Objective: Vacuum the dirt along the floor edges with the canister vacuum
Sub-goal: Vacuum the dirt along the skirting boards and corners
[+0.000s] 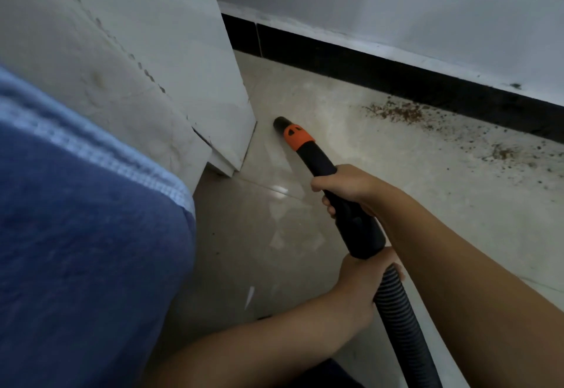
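Note:
A black vacuum nozzle (308, 149) with an orange collar points at the pale floor near the corner of a white cabinet. My right hand (345, 189) grips the black handle tube partway up. Behind it, my left hand (363, 277) holds the ribbed black hose (403, 320) just where it joins the handle. Brown and dark dirt (396, 111) lies along the black skirting, to the right of the nozzle tip, and more specks (503, 152) spread further right. The canister itself is out of view.
A white cabinet (189, 82) with a chipped edge stands at the left, its foot close to the nozzle. Black skirting (366, 67) runs under a white wall. A blue cloth (76, 235) fills the lower left. A small white scrap (249, 296) lies on the tile.

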`<state>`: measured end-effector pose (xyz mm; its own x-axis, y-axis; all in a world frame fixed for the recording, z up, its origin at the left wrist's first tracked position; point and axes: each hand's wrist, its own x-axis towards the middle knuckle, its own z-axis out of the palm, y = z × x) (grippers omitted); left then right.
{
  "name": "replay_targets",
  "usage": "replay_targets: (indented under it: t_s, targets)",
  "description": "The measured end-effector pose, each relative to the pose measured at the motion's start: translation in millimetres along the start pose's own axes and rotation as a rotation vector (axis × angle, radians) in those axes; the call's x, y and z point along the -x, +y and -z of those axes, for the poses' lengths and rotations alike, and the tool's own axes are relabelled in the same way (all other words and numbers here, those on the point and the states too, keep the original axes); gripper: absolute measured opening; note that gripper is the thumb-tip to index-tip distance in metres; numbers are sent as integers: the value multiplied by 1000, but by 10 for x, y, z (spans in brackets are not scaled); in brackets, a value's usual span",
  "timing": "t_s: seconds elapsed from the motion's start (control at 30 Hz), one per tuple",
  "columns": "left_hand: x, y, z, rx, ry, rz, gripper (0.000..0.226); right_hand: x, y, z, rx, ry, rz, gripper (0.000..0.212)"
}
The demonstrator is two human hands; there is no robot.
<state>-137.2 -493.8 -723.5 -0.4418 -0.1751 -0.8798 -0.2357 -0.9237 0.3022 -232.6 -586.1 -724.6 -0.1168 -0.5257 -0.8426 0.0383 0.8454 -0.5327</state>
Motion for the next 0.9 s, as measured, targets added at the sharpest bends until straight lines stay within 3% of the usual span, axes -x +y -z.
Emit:
replay_targets:
  t_s: [0.1, 0.2, 0.33, 0.63, 0.9]
  targets:
    - [47, -55, 6, 18, -26, 12, 14, 66, 88, 17, -38, 33, 10, 12]
    - [38, -151, 54, 9, 12, 12, 18, 105, 98, -78, -16, -14, 8, 13]
    - [-31, -196, 207, 4, 99, -7, 6, 93, 63, -251, -40, 0, 17, 16]
    - [-49, -214, 142, -282, -185, 94, 10, 330, 533, 175, -439, 378, 38, 15]
    - [26, -310, -58, -519, -226, 187, 9, 592, 950, 432, -662, 486, -17, 17]
